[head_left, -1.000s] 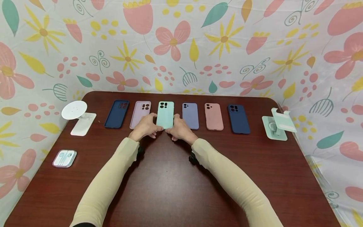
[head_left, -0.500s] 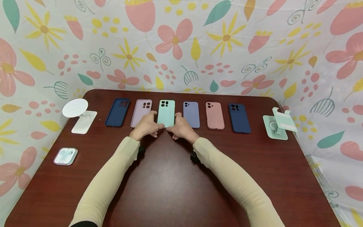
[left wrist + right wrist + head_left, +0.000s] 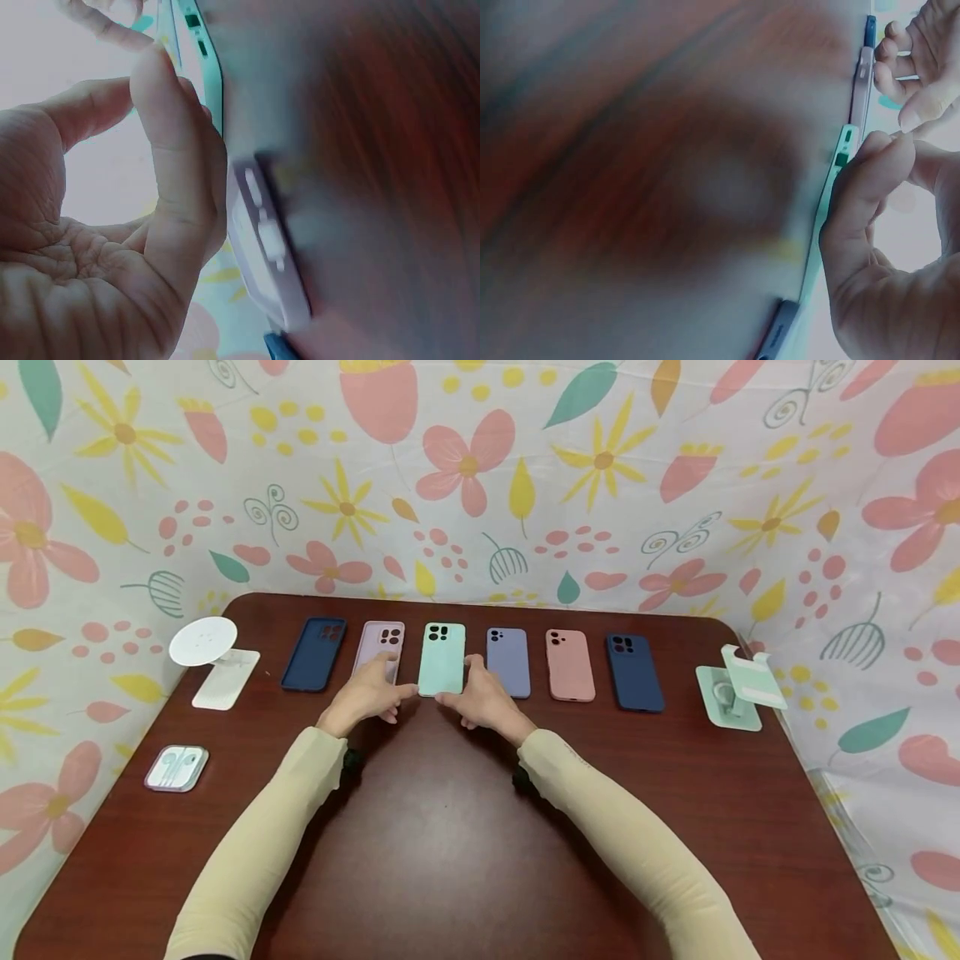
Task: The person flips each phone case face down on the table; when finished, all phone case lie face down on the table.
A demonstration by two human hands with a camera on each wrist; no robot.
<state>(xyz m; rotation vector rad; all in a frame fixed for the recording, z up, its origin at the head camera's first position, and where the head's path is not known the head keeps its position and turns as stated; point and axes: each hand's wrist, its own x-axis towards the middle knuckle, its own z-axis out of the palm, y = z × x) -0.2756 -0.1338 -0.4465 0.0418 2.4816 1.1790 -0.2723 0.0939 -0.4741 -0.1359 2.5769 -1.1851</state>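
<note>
In the head view a mint-green phone case (image 3: 441, 660) lies face down in the middle of a row of cases. My left hand (image 3: 367, 693) hovers over the lower part of a lilac case (image 3: 381, 639), thumb extended toward the mint case's lower left corner; its loosely bent fingers hold nothing. Off the mint case's lower right corner is my right hand (image 3: 483, 697), thumb and index finger spread, also holding nothing. A periwinkle case (image 3: 507, 656) sits just beyond its fingers. The left wrist view shows the lilac case's slotted end (image 3: 266, 232) below the left fingers.
A navy case (image 3: 313, 653) lies at the row's left; a pink case (image 3: 570, 664) and another navy case (image 3: 634, 672) lie right. A white stand (image 3: 225, 677) and boxed earphones (image 3: 177, 768) are at the table's left. A mint folding stand (image 3: 738, 689) is at the right.
My left hand has drawn back leftward from the mint case, over the lilac one. My right hand has shifted slightly right, off the mint case. The cases stay in their row.
</note>
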